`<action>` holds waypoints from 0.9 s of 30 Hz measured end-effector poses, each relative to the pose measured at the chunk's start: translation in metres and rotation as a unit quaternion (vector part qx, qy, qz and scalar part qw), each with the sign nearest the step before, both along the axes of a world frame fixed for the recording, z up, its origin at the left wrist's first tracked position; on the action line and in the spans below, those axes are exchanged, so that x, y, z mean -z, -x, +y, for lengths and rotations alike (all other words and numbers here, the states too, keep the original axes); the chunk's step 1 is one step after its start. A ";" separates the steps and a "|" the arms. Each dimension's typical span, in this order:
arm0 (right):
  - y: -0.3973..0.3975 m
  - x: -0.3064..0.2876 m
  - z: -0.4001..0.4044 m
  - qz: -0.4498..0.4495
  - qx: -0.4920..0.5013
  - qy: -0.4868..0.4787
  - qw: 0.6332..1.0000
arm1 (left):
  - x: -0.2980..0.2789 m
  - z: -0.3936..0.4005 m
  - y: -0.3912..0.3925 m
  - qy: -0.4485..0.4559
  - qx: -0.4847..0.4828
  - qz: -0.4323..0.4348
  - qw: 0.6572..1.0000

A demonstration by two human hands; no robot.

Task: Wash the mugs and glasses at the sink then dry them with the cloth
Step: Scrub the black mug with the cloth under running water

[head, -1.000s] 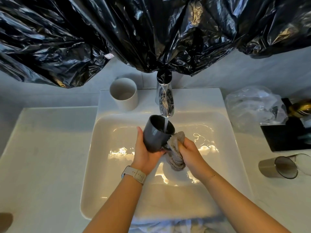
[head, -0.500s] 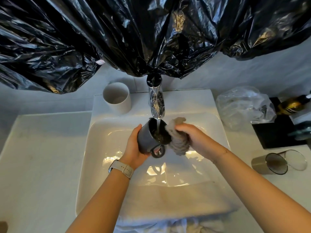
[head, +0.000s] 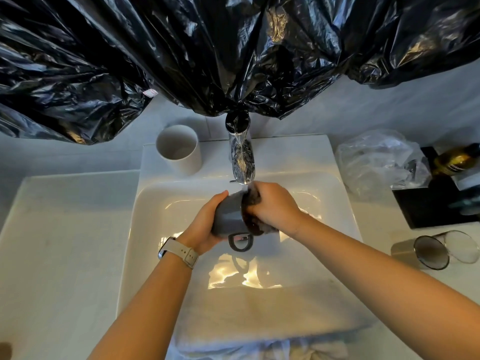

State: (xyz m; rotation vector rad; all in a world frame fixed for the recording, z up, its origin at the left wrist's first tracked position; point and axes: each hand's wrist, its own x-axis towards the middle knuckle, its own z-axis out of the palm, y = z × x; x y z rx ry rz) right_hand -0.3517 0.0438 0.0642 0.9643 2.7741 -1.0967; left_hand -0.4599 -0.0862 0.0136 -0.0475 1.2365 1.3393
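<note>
Over the white sink point(head: 161, 203), my left hand point(head: 206, 222) grips a dark grey mug point(head: 230, 216), tipped on its side with its mouth to the right and its handle hanging down. My right hand point(head: 272, 206) grips a wet grey cloth point(head: 253, 197) and presses it into the mug's mouth, just under the chrome tap point(head: 241, 154). A white mug point(head: 179, 149) stands upright on the sink's back left rim. Two glasses point(head: 428, 252) lie on their sides on the counter at the right.
A black plastic sheet point(head: 207, 48) hangs over the wall above the tap. A crumpled clear bag point(head: 376, 159), a black tray point(head: 439, 206) and a dark bottle point(head: 457, 159) sit at the right. A white towel point(head: 259, 328) drapes the sink's front edge.
The mug has tipped from upright onto its side. My right hand has moved the cloth from beside the mug into its mouth. The water stream is no longer clearly seen.
</note>
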 end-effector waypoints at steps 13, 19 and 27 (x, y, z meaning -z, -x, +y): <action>-0.006 0.031 0.007 -0.116 0.159 0.575 0.794 | 0.018 0.005 -0.006 -0.020 -0.108 0.113 0.987; 0.010 0.033 0.002 -0.142 0.025 0.211 0.967 | 0.020 -0.007 -0.011 -0.003 -0.106 0.000 0.994; 0.012 0.024 0.017 -0.020 -0.273 -0.145 0.951 | 0.012 -0.009 -0.009 0.077 -0.007 -0.074 0.994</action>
